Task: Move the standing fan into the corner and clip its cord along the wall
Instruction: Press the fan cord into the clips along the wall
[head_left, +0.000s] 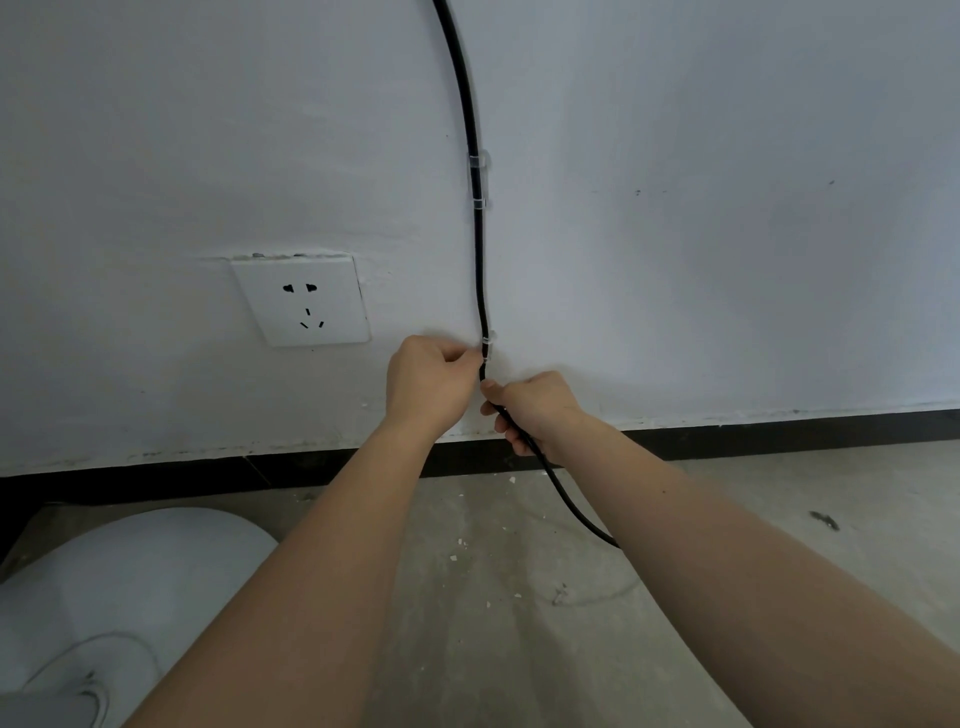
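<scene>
Our left hand (426, 382) pinches the cord (481, 270) at a clip (487, 345); our right hand (535, 410) holds it just below. Two clips (479, 158) above are done; loose cord is left below.

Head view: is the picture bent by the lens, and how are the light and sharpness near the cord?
In the head view, the wide lens bows the black skirting and probably the cord near the top edge; light on the wall is soft and even, with no glare and only faint shadow around the left hand and right hand; the socket looks sharp.
</scene>
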